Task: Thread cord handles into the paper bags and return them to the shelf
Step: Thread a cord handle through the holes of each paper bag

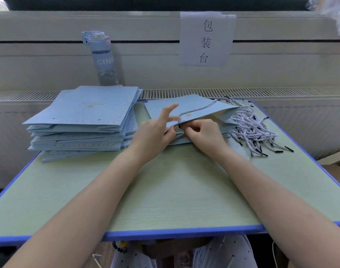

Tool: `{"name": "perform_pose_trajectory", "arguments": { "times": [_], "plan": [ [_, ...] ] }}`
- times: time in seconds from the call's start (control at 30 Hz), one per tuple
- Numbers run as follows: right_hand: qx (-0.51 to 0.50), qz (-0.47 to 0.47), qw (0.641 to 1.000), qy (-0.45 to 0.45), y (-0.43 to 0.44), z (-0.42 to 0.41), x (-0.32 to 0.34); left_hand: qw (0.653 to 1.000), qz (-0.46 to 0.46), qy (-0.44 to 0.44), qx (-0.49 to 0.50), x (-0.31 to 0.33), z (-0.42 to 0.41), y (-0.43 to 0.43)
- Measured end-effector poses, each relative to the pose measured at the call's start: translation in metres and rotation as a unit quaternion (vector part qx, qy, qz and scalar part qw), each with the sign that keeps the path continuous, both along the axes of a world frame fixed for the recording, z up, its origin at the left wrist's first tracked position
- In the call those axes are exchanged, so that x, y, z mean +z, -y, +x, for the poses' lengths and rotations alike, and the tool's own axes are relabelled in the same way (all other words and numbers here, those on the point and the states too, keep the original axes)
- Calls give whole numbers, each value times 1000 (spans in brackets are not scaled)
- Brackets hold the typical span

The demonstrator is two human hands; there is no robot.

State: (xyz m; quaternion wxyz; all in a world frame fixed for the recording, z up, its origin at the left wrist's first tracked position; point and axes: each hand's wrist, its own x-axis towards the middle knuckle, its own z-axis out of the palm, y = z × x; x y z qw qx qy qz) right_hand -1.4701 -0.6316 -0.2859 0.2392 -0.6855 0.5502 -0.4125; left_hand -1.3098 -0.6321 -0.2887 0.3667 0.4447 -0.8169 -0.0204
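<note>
The right hand [202, 130] curls its fingers round a cord [196, 110] tip at the rim of the paper bag [204, 105]. The left hand [157, 132] seems to pinch that rim, its other fingers spread. The bag lies mid-desk [175, 190], mouth gaping. Loose cords [250, 128] lie right, a stack of flat bags [84, 117] left.
</note>
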Motion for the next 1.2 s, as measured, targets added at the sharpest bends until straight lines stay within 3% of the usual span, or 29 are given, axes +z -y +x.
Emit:
{"name": "perform_pose_trajectory", "arguments": {
  "times": [0.43, 0.67, 0.87, 1.03, 1.2],
  "plan": [
    [21, 53, 997, 44, 4, -5, 3, 996, 28, -77, 25, 4, 1, -3],
    [13, 17, 999, 44, 4, -6, 1, 996, 26, -82, 15, 0, -1, -3],
    [7, -63, 996, -56, 5, -13, 10, 993, -30, -106, 37, -2, -3, -2],
    [29, -106, 993, -45, 2, -26, 18, 988, -15, -145, 50, 2, 10, 5],
    [-87, -301, 949, -25, 7, -29, 19, 996, 17, -91, 12, 1, 13, 4]
  ]
}}
